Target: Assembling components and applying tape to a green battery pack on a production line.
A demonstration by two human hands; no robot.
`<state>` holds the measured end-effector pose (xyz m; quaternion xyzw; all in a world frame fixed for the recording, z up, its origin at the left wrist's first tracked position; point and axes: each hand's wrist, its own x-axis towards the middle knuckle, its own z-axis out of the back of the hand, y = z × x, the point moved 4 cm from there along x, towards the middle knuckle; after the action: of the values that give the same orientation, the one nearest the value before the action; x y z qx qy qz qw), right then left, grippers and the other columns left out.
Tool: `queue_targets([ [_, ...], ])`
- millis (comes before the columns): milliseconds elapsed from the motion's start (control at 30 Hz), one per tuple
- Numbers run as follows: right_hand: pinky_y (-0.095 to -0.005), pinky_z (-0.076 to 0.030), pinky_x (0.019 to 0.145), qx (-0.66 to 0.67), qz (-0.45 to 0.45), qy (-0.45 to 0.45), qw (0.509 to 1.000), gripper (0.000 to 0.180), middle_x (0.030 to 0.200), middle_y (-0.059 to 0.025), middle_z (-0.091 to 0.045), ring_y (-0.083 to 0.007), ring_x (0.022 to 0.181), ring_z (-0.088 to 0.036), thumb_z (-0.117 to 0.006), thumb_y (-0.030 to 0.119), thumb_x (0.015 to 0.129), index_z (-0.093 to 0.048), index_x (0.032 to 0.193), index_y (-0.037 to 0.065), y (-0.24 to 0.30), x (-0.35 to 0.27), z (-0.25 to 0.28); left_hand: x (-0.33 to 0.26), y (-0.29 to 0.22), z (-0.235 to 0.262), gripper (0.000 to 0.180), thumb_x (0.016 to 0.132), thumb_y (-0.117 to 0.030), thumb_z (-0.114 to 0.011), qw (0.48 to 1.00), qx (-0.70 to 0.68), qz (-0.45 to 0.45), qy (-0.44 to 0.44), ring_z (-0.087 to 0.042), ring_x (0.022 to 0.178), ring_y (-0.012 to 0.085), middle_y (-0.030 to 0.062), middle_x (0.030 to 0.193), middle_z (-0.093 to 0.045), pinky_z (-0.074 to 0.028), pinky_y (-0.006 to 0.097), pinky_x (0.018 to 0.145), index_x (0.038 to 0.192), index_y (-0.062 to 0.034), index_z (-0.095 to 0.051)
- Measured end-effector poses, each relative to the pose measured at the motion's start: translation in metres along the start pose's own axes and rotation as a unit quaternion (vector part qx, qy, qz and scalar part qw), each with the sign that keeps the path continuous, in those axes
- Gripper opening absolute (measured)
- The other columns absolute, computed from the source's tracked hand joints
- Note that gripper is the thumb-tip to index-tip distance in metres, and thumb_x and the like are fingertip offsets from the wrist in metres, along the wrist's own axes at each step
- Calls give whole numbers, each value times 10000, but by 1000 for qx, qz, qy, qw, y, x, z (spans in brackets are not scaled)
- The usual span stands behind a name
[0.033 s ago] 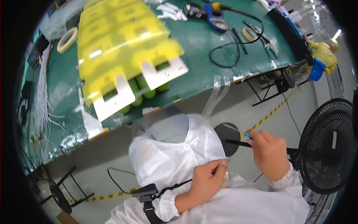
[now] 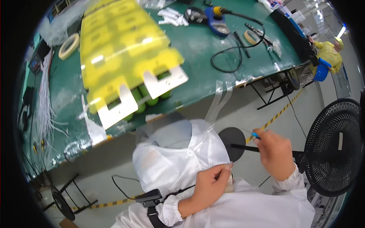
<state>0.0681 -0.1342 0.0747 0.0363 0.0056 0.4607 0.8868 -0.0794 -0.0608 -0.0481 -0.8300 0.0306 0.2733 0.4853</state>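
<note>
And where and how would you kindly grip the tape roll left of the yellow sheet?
Probably pinch the near rim of the tape roll between open centre and outer wall, coming from the near side: it seems to lie flat, with the yellow sheet close on its right.

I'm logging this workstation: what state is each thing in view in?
Left bare hand: curled over a pale tape roll, partly hidden.
Right bare hand: closed on a small blue-tipped object.
Yellow-covered long pack: lying on the green table.
Cream tape ring: lying flat.
Thin black cable: loosely looped.
Clear plastic strips: hanging over the table's edge.
Round black fan: standing; running or not, unclear.
</note>
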Motion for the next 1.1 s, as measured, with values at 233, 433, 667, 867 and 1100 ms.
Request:
queue_targets([
  [233, -225, -446, 597, 465, -270, -144, 830, 271, 819, -44, -629, -96, 641, -530, -640, 178, 951, -634, 1144, -13, -108, 15, -29, 3, -3, 2, 361, 969, -51, -566, 991, -71, 12, 108, -668, 956, 159, 132, 1072, -696, -536, 290, 806, 1324, 11, -570],
  [433, -209, -350, 472, 605, -306, -193, 709, 321, 739, -17, -606, -55, 537, -484, -577, 281, 993, -649, 1118, -5, -177, 42, -53, 16, 3, 14, 257, 1004, -154, -548, 997, -59, -44, -1, -586, 714, 85, 35, 842, -687, -488, 232, 645, 1088, 34, -702],
  [667, -185, -416, 578, 682, -230, -146, 679, 356, 916, -27, -633, -45, 675, -500, -556, 113, 973, -558, 1306, -12, -191, 73, -77, 38, 23, 33, 253, 981, -159, -583, 999, -14, -38, -17, -585, 776, 96, 38, 894, -699, -486, 235, 705, 1077, 40, -706],
  [867, -214, -456, 625, 762, -151, -110, 620, 502, 1203, -117, -590, -67, 749, -517, -543, -51, 881, -435, 1371, -67, -194, 101, -72, 47, 8, 28, 254, 975, -171, -583, 998, -37, -30, -28, -540, 689, 78, 4, 809, -669, -443, 230, 632, 1066, 25, -716],
  [1100, -256, -483, 656, 813, -131, -112, 556, 586, 1388, -168, -485, -114, 823, -553, -522, -84, 861, -365, 1424, -37, -207, 126, -65, 60, 6, 33, 280, 974, -193, -576, 999, -33, -16, -6, -559, 699, 96, 18, 808, -673, -453, 247, 637, 1095, 20, -711],
])
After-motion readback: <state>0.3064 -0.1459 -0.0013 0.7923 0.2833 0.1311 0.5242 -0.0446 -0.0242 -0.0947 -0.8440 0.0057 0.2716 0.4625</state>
